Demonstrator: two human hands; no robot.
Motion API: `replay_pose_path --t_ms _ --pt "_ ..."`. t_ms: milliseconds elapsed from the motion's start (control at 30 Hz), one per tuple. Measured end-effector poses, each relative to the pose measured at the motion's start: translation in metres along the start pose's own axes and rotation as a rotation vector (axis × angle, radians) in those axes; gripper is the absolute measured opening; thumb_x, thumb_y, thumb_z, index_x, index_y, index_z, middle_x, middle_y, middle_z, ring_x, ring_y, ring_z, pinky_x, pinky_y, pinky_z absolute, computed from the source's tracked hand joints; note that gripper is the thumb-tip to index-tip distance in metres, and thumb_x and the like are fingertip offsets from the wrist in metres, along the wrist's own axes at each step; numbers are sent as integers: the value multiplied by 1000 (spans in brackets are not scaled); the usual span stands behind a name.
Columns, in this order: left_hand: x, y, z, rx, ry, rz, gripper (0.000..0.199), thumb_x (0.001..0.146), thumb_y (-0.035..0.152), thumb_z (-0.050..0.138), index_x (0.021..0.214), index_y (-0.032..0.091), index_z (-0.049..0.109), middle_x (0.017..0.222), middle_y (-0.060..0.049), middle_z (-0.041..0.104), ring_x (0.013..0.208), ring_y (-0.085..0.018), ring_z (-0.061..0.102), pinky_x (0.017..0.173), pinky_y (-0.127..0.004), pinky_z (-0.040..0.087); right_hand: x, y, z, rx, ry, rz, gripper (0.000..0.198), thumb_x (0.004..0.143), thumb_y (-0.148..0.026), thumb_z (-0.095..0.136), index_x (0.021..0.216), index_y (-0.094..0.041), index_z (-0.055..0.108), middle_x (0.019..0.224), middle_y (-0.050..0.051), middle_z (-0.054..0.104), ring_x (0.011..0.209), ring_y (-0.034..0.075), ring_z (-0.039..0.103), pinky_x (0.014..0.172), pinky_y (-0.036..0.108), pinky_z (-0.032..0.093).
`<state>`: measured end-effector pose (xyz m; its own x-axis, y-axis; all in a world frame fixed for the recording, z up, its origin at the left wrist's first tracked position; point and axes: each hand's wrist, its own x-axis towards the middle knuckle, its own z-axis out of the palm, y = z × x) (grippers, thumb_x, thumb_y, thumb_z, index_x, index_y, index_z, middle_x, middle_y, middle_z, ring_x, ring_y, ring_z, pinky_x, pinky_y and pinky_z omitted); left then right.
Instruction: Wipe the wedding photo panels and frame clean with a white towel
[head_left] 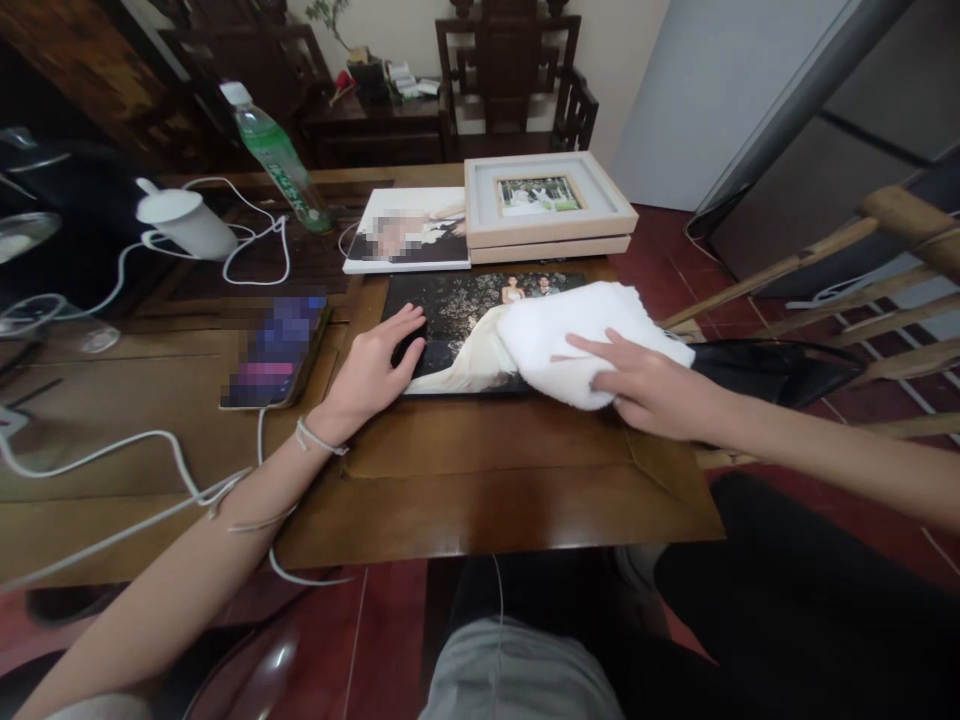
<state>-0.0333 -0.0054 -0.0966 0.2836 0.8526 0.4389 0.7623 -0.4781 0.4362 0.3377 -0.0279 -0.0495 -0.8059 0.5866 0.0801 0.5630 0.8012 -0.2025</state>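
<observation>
A dark wedding photo panel or album lies flat on the wooden table, showing a couple and a long pale gown train. My left hand rests at its left edge, fingers stretched and thumb apart, holding nothing. On the panel's right part sits a folded white towel, hiding that side of the picture. My right hand presses on the towel and grips it, some fingers extended over the top and others partly hidden in the folds.
Behind the panel are a white-edged photo board and stacked wooden picture frames. To the left are a phone, a white lidded cup, a green-labelled bottle and loose white cables. A wooden chair stands right.
</observation>
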Motion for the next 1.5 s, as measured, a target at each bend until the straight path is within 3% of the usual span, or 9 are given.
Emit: replay_pose_path --t_ms 167,367,533,667,800,967,1067,1267,1500 --pt "1 0 0 -13 -1 1 42 98 39 50 124 14 72 139 -14 67 136 -31 59 118 -54 45 50 33 -20 -48 -76 84 32 70 -1 45 86 -22 62 122 10 74 113 29 69 100 50 50" --pt "1 -1 0 -20 -11 -4 42 99 39 50 125 15 71 140 -14 67 137 -31 58 119 -53 45 94 60 -39 -102 -143 150 19 66 -7 48 75 -23 52 73 3 64 77 25 61 74 35 41" --pt "1 -1 0 -27 -20 -6 42 99 38 50 127 13 70 141 -15 66 138 -32 57 119 -54 44 99 66 -33 -94 -123 184 21 65 -8 48 79 -22 56 80 4 68 82 26 64 78 36 42" --pt "1 -1 0 -20 -21 -11 42 99 38 50 126 14 71 141 -14 66 137 -32 58 119 -54 44 71 48 -17 -81 -24 127 29 68 -3 45 84 -21 61 109 10 76 115 32 68 96 47 49" --pt "1 0 0 -19 -15 -9 43 99 38 49 127 13 70 141 -15 66 137 -31 58 119 -54 44 21 11 -2 -45 61 64 35 71 1 46 89 -21 65 148 13 61 143 34 51 116 63 40" --pt "0 -1 0 -7 -2 7 43 99 37 50 126 11 71 140 -16 66 137 -31 59 118 -52 45 -28 -26 20 -1 101 -91 43 70 6 43 92 -23 66 156 7 54 155 30 29 125 67 25" --pt "0 -2 0 -4 0 13 43 99 37 50 126 10 71 140 -17 66 136 -31 59 118 -52 45 -32 -34 27 3 139 -106 47 70 7 43 93 -25 67 154 4 57 155 29 30 127 63 23" --pt "0 -3 0 5 -7 15 42 100 36 50 126 12 71 140 -15 66 137 -31 58 119 -52 45 9 -19 4 41 53 50 39 71 2 47 93 -23 67 145 11 64 140 31 54 116 59 41" --pt "1 -1 0 -5 6 31 44 99 36 49 125 8 71 139 -18 66 136 -30 59 118 -50 46 78 37 -20 26 -24 63 20 63 -5 46 71 -23 47 77 3 68 83 23 66 77 32 45"
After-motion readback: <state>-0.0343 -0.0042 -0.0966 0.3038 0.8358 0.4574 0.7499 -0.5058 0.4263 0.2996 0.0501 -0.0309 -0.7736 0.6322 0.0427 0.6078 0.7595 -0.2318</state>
